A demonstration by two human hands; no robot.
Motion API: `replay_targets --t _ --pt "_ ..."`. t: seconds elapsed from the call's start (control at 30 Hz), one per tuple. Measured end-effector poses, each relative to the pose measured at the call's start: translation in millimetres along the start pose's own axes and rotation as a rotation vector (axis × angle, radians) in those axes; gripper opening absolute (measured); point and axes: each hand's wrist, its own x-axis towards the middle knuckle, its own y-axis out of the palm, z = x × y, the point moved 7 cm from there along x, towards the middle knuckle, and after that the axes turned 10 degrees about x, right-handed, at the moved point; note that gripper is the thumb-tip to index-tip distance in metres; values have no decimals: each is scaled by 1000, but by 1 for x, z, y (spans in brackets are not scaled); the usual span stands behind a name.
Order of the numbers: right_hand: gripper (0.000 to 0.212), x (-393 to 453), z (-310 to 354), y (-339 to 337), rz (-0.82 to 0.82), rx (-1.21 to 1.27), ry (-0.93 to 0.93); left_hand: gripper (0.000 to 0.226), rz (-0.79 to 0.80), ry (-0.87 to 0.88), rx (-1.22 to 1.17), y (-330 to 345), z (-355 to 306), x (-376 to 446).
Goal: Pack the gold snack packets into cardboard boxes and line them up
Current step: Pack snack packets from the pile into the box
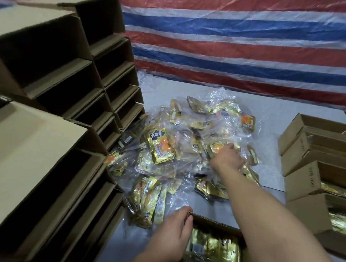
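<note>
Hands apart: left hand (172, 227) gripping the cardboard box (214, 245) corner; right hand (227, 158) outstretched, fingers on gold packets (187, 143).

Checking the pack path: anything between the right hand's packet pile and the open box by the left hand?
Nothing visible. The right hand is on the gold packets; the open box, steadied at its rim by the left hand, lies just nearer, top open, partly filled.
</note>
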Motion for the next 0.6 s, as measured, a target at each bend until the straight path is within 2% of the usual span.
replay_targets --t 0.1,0.2,0.23,0.3,0.37,0.4,0.43,0.53,0.6 --pt "86 -7 -10 -10 0 181 -32 19 -12 11 2 -2 -2 -1" --pt "72 -36 -27 -30 37 668 -59 19 23 -2 -13 -1 -2 -1" --pt "72 -47 -36 -37 80 887 -44 19 31 -13 -20 -1 -3 -1" --pt "61 -78 -52 -51 274 1365 17 20 35 -30 -6 -3 -5 -1" --pt "32 -112 -76 -65 435 1658 22 21 46 -37 15 -3 -8 -3" --pt "18 -128 -91 -72 445 1716 15 21 49 -33 23 -2 -10 -7" --pt "15 -142 -108 -77 434 1740 26 21 49 -24 34 -1 -11 -11" --pt "29 -185 -145 -86 522 1851 76 21 71 12 57 9 -13 -28" --pt "33 -214 -157 -90 620 1814 51 21 98 24 67 17 -12 -42"
